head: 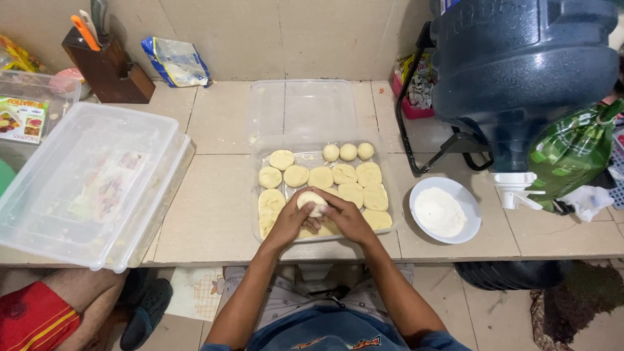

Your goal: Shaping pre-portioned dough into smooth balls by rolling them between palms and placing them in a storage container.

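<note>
Both hands — left hand [290,222] and right hand [346,218] — curl together around a pale dough ball [312,201], forearms angled inward, above a clear tray [390,195] of flattened dough pieces [343,173] on the tiled surface [214,195].

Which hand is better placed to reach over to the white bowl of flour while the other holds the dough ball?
Probably the right hand. The bowl of flour sits on its side, just beyond the tray, while the left hand would have to cross over. Both now cup the dough ball.

Left of the knife block [109,70] lies a green-and-white box [23,119]; right of it, a blue-edged clear bag [175,62]; far right, a green bag [572,153].
</note>
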